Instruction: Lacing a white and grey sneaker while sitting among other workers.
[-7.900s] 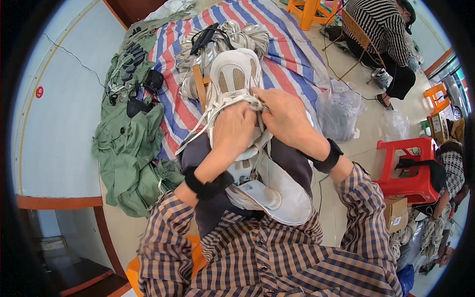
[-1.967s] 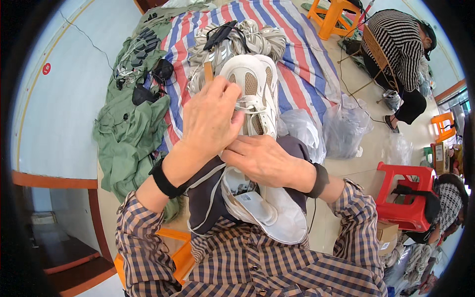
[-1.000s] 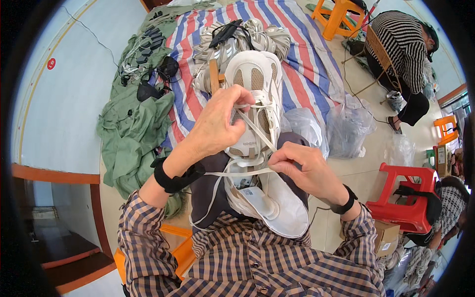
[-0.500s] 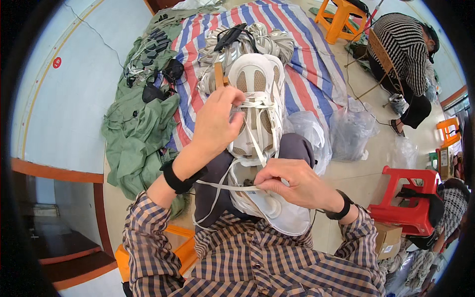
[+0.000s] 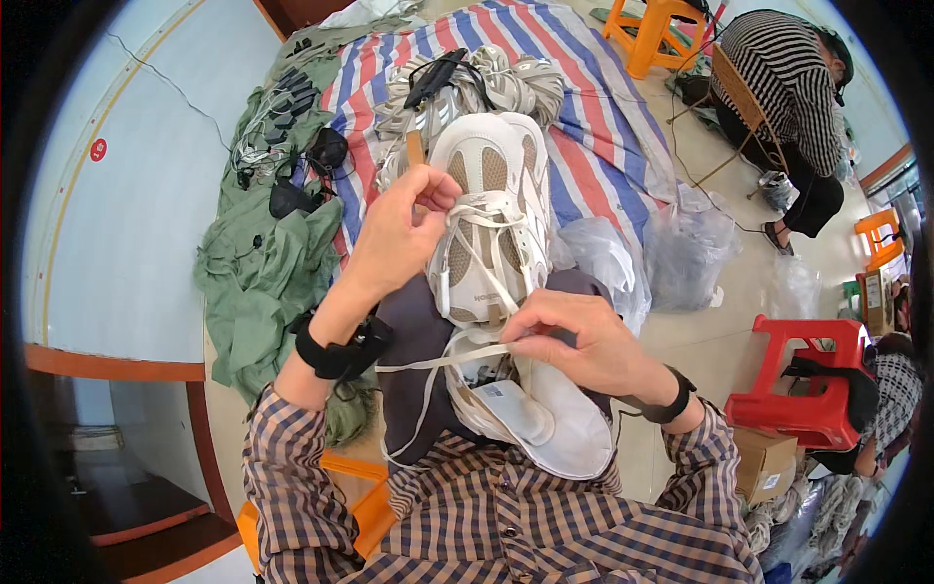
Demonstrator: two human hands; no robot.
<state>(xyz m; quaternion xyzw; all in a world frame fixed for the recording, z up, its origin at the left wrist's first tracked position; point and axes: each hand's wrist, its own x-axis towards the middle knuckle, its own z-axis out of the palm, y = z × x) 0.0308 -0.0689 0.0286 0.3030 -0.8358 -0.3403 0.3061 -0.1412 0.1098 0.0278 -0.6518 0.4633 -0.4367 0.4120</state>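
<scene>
A white and beige sneaker (image 5: 479,277) lies over my knees with its toe pointing away, pressed against another pale shoe (image 5: 533,161). White lace crosses its mesh front. My left hand (image 5: 399,234) is closed beside the upper eyelets, thumb and fingers pinching the lace there. Below the sneaker, my right hand (image 5: 579,341) pinches a flat white shoelace (image 5: 438,362) between thumb and forefinger; it stretches left across my lap. Under that hand, a smooth white shoe part (image 5: 574,438) rests on my lap, partly hidden.
Beyond the sneaker, more pale shoes (image 5: 535,88) are heaped on a striped sheet (image 5: 603,165). Green cloth (image 5: 268,243) with cables lies left. Clear plastic bags (image 5: 691,243), a red stool (image 5: 803,380) and a carton (image 5: 764,462) are right. A person in stripes (image 5: 778,78) bends over at far right.
My left hand has shifted slightly left and down, and its fingers have closed in at the lace. My right hand keeps its pinch. The whole view has shifted a little.
</scene>
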